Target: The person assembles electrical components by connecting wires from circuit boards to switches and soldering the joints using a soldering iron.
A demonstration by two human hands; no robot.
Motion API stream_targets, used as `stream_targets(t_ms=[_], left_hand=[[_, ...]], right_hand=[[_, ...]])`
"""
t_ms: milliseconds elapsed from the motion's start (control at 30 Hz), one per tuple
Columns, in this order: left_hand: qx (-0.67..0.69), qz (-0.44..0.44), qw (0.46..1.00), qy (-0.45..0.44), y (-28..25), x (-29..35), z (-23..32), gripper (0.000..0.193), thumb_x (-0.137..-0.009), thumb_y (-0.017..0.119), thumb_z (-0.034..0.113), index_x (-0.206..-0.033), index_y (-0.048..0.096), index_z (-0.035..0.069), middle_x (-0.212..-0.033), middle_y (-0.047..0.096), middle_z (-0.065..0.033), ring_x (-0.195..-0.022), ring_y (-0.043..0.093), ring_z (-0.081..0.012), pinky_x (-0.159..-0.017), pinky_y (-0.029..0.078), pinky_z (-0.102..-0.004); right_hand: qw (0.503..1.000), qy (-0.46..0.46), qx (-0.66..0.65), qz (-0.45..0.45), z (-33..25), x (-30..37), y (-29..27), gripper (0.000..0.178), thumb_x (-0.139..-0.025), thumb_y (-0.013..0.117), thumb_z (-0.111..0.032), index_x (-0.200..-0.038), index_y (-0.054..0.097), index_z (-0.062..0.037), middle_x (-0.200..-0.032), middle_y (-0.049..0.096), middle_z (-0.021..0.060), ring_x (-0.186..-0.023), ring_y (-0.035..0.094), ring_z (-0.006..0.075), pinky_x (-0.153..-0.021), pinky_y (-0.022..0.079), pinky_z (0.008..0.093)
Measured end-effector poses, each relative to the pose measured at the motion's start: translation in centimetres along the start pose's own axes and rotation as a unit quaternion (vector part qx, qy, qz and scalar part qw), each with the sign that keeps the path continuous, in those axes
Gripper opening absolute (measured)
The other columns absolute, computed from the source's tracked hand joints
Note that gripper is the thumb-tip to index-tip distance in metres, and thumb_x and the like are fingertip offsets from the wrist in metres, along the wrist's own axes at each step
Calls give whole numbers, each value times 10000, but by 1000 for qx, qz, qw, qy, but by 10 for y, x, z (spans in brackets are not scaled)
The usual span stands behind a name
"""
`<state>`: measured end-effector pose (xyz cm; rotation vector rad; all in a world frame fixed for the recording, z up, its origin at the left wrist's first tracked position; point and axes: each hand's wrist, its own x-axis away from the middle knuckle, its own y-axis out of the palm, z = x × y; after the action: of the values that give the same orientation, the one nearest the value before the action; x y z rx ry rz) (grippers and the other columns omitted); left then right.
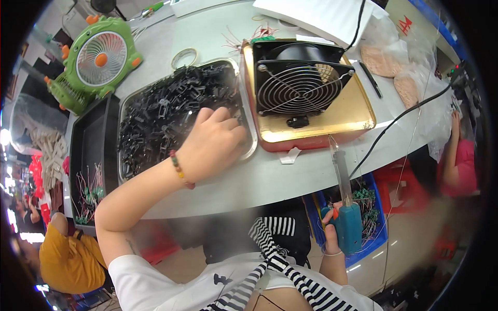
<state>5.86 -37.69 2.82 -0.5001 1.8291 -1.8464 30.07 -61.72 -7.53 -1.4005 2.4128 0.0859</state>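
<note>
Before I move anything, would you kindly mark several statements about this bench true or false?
1. The left grip is over the tray of black parts. True.
2. The right grip holds a pen. False: it holds the teal gun.
3. The black fan stands on the gold tin. True.
4. The green fan is to the right of the black fan. False: the green fan is to its left.
5. The black box holds wires. True.
6. The blue bin sits on top of the table. False: it is below the table's near edge.
</note>
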Motion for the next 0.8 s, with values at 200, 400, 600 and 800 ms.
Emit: stream_targets(t_ms=[200,400,600,800], left_hand=[[25,199,979,-33,-30,-13,-57,82,-759,674,183,-733,667,106,-771,650,-30,-814,583,-246,-790,377,-397],[318,130,927,-151,-17,-120,-143,277,-870,684,217,-1065,702,22,-953,720,-84,-865,657,-172,-814,524,-303],[196,98,974,52,5,-183,-128,595,-804,751,399,-1272,612,58,-1218,638,-164,-1123,602,-309,-965,476,-396],[180,167,969,-14,10,-166,-111,479,-710,806,183,-1105,582,29,-1003,626,-171,-1004,593,-358,-877,485,-435]], right_hand=[[999,-40,-22,-1,12,-1,-10,482,-798,704,-281,-1127,590,53,-1007,564,123,-674,605,180,-611,479,294],[997,-12,-55,58,10,-1,2,539,-790,737,-347,-1108,572,56,-1003,544,118,-675,605,187,-610,474,295],[993,42,-40,103,7,0,1,644,-722,809,-490,-1062,559,-4,-903,564,63,-638,595,153,-611,473,271],[988,47,-59,138,20,-5,-5,657,-702,840,-486,-1036,547,-2,-840,576,62,-592,595,146,-586,488,268]])
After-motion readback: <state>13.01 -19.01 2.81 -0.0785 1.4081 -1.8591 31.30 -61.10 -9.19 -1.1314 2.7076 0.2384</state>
